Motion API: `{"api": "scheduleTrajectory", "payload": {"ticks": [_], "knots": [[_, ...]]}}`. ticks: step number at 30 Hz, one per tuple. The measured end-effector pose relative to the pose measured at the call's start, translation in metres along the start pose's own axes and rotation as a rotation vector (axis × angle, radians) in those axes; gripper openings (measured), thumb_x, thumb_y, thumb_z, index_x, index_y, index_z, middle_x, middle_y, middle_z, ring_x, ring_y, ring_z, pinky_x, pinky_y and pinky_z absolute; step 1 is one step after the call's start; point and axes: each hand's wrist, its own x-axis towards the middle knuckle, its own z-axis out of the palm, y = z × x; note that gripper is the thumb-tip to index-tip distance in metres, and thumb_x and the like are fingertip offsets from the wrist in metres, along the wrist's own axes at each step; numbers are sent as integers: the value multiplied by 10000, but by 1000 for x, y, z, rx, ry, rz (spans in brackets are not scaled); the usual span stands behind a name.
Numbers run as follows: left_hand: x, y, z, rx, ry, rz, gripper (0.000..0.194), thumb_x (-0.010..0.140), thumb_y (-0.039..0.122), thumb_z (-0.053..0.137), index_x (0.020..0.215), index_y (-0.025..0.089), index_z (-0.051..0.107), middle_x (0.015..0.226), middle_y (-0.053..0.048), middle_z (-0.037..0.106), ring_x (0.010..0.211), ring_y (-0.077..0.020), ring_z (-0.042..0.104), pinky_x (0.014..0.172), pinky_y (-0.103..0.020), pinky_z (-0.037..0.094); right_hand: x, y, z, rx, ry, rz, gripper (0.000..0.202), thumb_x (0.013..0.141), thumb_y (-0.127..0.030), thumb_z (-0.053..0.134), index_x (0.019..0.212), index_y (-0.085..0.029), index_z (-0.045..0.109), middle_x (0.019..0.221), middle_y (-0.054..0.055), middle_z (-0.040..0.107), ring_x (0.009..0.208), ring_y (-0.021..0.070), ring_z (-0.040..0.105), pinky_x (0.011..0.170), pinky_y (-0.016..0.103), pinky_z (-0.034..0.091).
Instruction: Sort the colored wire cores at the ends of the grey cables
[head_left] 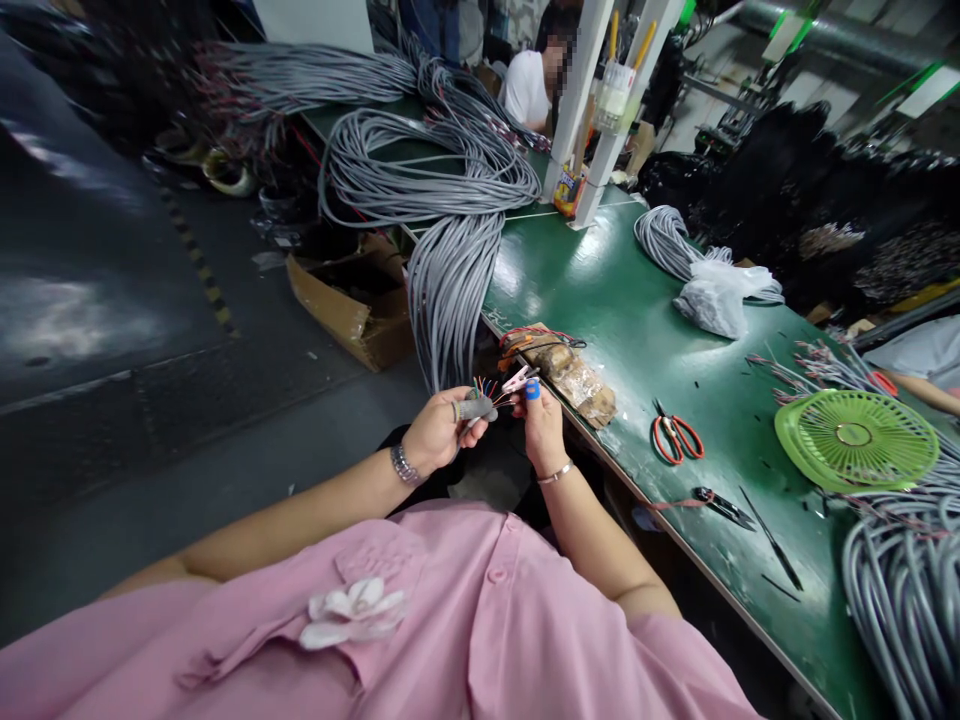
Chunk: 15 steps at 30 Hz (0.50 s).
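Several thin coloured wires (486,387) fan out from the end of a grey cable (474,408), which my left hand (442,430) holds with closed fingers. Finger covers are on this hand. Close on its right, my right hand (541,425) is closed around a small pale pink clip (517,380), beside the wire ends. Blue tape wraps one of its fingertips. Both hands are at the near edge of the green table (592,290). Just beyond them lies a brown taped block (574,375) with red and black wires on it.
Large grey cable coils (427,170) hang over the table's left edge above a cardboard box (360,310). Red-handled scissors (675,437), black snips (724,507), a green fan (855,437) and a plastic bag (721,295) lie rightward. A person (526,88) is behind white posts.
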Motion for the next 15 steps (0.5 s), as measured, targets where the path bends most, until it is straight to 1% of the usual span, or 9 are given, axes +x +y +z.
{"api": "scheduleTrajectory", "payload": {"ticks": [1,2,5,7,10,15], "knots": [[2,0,0,2,-6,-4,207,700,320,693,697,131,609,461,4,547,343,-77,435,330,-186,298,0,0,1,-11,24,-24,446,825,-602,541,817,-172,660,725,15,610,585,89,473,559,209,417],[3,-1,1,0,-12,-6,202,697,314,696,697,132,608,458,5,545,342,-78,434,329,-186,300,0,0,2,11,28,-19,457,826,-614,529,824,-175,657,743,18,615,587,90,473,559,211,421],[7,-4,1,-19,-27,-6,192,699,304,698,704,134,609,447,10,535,339,-78,428,323,-186,289,3,-2,5,197,-66,107,470,811,-639,535,907,-193,647,813,20,622,597,91,480,565,217,450],[10,-6,1,-25,-32,-11,192,704,303,696,701,133,607,446,9,533,339,-78,426,322,-185,281,6,-4,7,318,-114,170,456,796,-632,569,916,-199,642,791,10,606,597,91,474,568,213,459],[13,-10,2,-28,-32,-24,183,711,296,687,703,132,606,451,5,539,340,-78,427,325,-186,278,10,-6,9,408,-103,177,399,785,-591,623,848,-198,637,739,-3,581,610,93,482,586,207,462],[15,-17,3,-3,-46,-44,168,728,295,654,726,131,619,453,-1,551,336,-83,427,327,-194,290,12,-3,9,436,-78,176,363,783,-554,650,791,-191,632,718,-5,585,615,99,502,572,211,439]]}}
